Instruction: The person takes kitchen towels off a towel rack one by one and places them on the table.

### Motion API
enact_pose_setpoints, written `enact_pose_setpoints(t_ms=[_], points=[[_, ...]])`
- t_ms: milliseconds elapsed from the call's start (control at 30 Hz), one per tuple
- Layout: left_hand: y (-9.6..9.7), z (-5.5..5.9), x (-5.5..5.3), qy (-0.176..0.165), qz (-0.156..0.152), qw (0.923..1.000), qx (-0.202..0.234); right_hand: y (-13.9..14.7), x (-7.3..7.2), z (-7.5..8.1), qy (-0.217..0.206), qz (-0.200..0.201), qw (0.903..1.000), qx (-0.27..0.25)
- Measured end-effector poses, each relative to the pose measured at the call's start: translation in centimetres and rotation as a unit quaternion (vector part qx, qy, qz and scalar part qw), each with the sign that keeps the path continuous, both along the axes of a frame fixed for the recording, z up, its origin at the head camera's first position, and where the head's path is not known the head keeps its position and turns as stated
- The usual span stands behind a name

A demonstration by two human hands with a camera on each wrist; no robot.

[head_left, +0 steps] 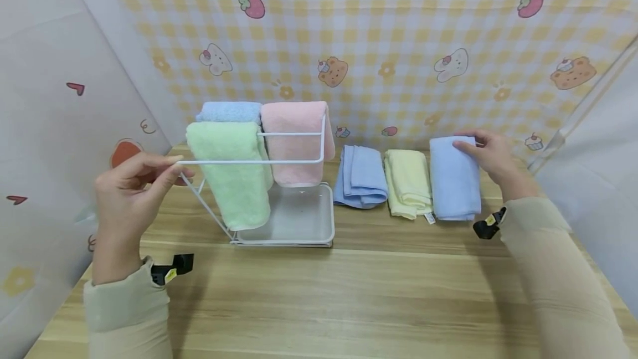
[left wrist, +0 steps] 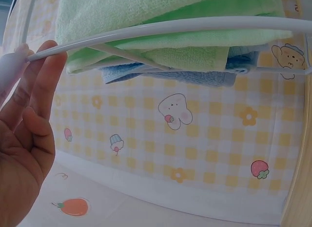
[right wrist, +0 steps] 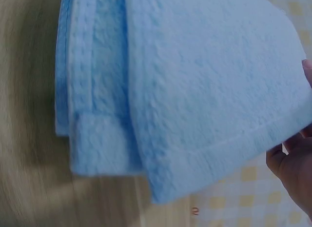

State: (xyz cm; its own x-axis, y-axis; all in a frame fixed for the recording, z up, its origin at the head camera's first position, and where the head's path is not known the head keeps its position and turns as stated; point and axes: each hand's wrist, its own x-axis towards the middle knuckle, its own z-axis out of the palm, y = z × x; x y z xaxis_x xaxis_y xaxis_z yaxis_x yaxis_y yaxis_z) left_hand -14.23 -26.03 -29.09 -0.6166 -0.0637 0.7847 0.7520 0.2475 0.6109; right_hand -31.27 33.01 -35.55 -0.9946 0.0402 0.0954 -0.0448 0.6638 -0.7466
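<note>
At the front left corner of a white wire rack (head_left: pixel 298 162), my left hand (head_left: pixel 124 193) pinches the rail between thumb and fingers. A green towel (head_left: pixel 226 176) hangs over the rack's front rail, with a blue towel (head_left: pixel 229 111) and a pink towel (head_left: pixel 295 137) draped behind it. My right hand (head_left: pixel 490 155) grips the upper end of a folded light-blue towel (head_left: pixel 454 181), thumb on top and fingers behind. In the right wrist view its lower folds (right wrist: pixel 107 139) hang loose near the wooden surface.
Below the hung towels sits the rack's pale tray (head_left: pixel 331 215). Between the rack and my right hand lie a folded blue towel (head_left: pixel 366 176) and a folded yellow towel (head_left: pixel 406 181). A yellow checked cloth (head_left: pixel 379 32) stands behind the wooden table (head_left: pixel 339 303).
</note>
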Motion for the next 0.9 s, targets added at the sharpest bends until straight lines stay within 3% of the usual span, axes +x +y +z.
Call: enact_pose_setpoints(t_ms=[200,367,600,800,900], points=[[0.0,0.0,0.0,0.005,-0.017,0.9998,0.013,-0.1,-1.0,-1.2,-0.008,-0.012,0.9993,-0.035],[0.1,0.0,0.0,0.002,-0.022,0.9996,0.018,-0.1,-1.3,-2.1,-0.041,0.019,0.9968,-0.065],[0.1,0.0,0.0,0.004,-0.017,0.9998,0.013,0.1,-1.0,-3.2,-0.027,0.041,0.9976,-0.049],[0.0,0.0,-0.1,0.011,-0.034,0.9992,0.021,0.3,-0.5,-3.6,-0.075,0.067,0.9936,-0.052],[0.0,0.0,0.0,0.005,-0.026,0.9994,0.020,0.7,-0.3,-3.8,-0.087,0.082,0.9923,-0.034]])
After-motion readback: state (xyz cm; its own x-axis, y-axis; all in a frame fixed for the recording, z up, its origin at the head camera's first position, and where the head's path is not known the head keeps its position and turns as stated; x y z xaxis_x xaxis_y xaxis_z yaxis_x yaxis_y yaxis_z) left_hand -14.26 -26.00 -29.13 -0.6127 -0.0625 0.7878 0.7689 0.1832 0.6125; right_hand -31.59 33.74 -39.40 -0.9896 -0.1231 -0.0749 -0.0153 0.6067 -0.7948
